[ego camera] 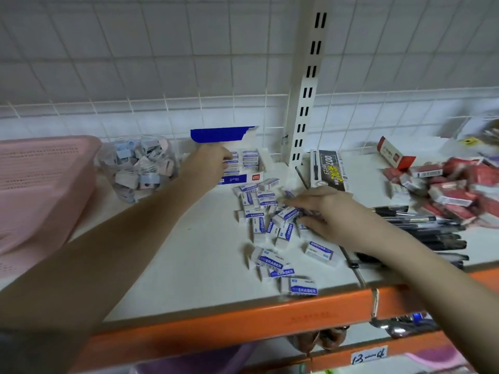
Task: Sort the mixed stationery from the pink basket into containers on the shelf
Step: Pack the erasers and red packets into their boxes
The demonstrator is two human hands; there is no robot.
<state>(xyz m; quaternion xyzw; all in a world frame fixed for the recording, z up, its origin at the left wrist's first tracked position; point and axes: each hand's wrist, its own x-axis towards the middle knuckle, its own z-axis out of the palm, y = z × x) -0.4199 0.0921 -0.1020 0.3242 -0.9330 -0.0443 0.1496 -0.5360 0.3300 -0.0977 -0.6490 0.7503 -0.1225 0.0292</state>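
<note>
A pile of white erasers with blue sleeves point(272, 230) lies on the white shelf point(189, 255). Behind it stands an open blue-and-white eraser box point(243, 163) with several erasers stacked inside. My left hand point(209, 163) reaches into that box, fingers pinched at the erasers there; whether it holds one is hidden. My right hand point(332, 214) rests on the right side of the pile, fingers closed over a few erasers. The pink basket point(40, 184) sits at the far left.
A clear jar of pastel sharpeners point(140, 168) stands between basket and box. Black pens point(421, 233) lie right of my right hand, with a black pen box point(328, 170) behind and red-wrapped erasers point(453, 190) at far right. The orange shelf edge point(243, 319) runs in front.
</note>
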